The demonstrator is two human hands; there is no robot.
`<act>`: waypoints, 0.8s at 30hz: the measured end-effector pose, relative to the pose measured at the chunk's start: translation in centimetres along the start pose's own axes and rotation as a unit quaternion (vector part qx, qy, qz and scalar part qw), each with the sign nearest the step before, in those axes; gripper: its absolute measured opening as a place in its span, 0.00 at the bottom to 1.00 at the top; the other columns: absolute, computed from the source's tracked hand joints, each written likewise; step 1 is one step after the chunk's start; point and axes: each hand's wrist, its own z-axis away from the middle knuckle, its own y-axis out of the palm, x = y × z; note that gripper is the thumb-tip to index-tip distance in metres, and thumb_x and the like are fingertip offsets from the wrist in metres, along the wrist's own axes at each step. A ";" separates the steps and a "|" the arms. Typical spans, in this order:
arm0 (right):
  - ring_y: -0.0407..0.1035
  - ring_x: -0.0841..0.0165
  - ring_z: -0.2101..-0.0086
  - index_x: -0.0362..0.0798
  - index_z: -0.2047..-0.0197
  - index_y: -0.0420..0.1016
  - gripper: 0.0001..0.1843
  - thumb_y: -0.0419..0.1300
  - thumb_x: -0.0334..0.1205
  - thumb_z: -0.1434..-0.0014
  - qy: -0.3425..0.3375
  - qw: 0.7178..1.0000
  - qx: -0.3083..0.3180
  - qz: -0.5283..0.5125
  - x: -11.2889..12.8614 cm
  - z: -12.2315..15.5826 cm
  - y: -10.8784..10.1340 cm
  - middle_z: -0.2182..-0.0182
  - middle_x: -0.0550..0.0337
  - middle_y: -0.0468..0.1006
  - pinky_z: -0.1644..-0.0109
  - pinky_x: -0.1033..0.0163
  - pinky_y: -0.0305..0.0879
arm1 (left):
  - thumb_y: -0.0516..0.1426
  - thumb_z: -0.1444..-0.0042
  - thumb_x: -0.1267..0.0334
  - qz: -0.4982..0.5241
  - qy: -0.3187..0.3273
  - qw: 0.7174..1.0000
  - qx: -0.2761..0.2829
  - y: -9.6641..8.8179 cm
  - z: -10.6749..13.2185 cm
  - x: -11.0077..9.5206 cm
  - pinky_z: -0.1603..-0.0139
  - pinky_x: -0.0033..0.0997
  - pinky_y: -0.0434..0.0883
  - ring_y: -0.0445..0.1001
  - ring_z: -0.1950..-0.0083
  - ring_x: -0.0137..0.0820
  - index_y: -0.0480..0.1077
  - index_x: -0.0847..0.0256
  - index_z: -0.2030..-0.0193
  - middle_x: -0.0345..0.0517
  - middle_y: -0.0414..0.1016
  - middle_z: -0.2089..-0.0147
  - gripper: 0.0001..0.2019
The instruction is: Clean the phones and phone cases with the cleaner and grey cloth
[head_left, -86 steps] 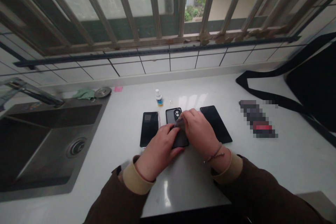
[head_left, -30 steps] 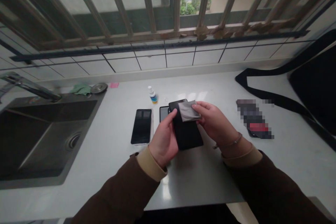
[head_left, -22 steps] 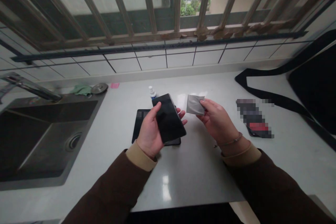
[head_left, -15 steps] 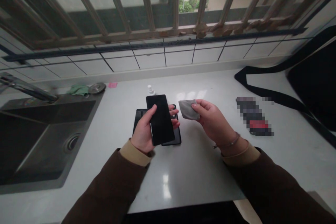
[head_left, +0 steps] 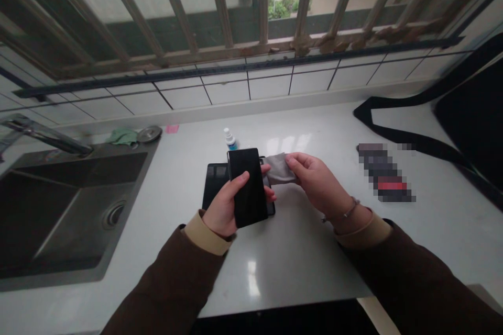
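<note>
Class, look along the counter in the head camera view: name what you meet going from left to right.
steel sink → phone → grey cloth → right hand → black strap

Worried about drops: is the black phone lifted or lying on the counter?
Lifted: the phone sits in the left hand, held up clear of the counter.

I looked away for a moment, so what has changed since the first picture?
The left hand has lifted the black smartphone off the counter and holds it up. The right hand has drawn the grey cloth out toward its edge. The small bottle and green cloth stayed put.
</note>
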 end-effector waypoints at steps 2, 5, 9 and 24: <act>0.80 0.63 0.57 0.52 0.50 0.85 0.23 0.72 0.61 0.36 0.045 0.999 0.020 -0.023 0.1 0.1 -0.1 0.55 0.54 0.87 0.54 0.59 0.76 | 0.63 0.33 0.45 -0.009 0.020 1.000 -0.006 0.0 0.1 0.0 0.45 0.45 0.79 0.87 0.53 0.46 0.73 0.65 0.29 0.58 0.87 0.56 0.33; 0.81 0.62 0.54 0.51 0.48 0.86 0.24 0.73 0.60 0.37 0.135 0.983 0.112 -0.059 0.1 0.2 -0.3 0.53 0.52 0.87 0.51 0.59 0.76 | 0.64 0.34 0.46 -0.023 0.025 0.999 0.005 0.0 0.2 0.0 0.46 0.44 0.78 0.86 0.53 0.46 0.73 0.65 0.29 0.58 0.87 0.56 0.33; 0.81 0.62 0.54 0.51 0.51 0.87 0.20 0.75 0.56 0.39 0.178 0.970 0.140 -0.089 0.1 0.1 -0.8 0.55 0.53 0.88 0.46 0.58 0.76 | 0.65 0.34 0.46 -0.036 0.021 0.999 0.023 0.1 0.3 0.1 0.49 0.43 0.78 0.86 0.54 0.46 0.74 0.64 0.30 0.58 0.86 0.56 0.32; 0.83 0.59 0.56 0.49 0.53 0.82 0.19 0.72 0.55 0.36 -0.012 1.000 -0.024 0.000 0.8 -0.4 -1.4 0.55 0.51 0.88 0.49 0.53 0.80 | 0.55 0.29 0.36 0.035 -0.009 0.999 0.018 0.4 -0.2 0.1 0.47 0.47 0.80 0.86 0.55 0.44 0.75 0.64 0.33 0.61 0.85 0.48 0.33</act>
